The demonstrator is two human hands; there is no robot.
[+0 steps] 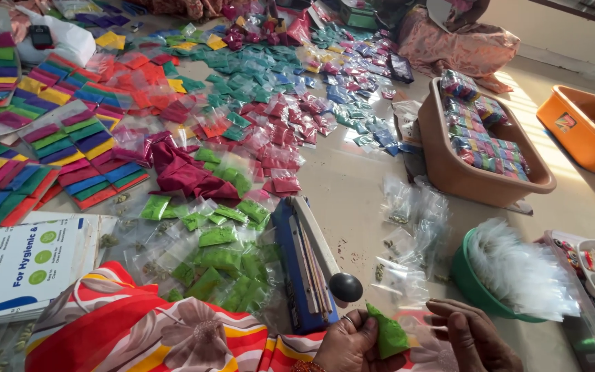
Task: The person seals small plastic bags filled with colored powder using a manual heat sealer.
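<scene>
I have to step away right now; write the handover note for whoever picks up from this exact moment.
Left hand: pinching a small clear packet of green powder by its top.
Right hand: open beside the packet, fingers on its other edge.
Blue heat sealer: on the floor just left of the hands, arm down, nothing in it.
Done: a pile of filled green packets lies left of the sealer.
Left: the held packet looks unsealed; empty clear bags fill the green bowl on the right.
</scene>
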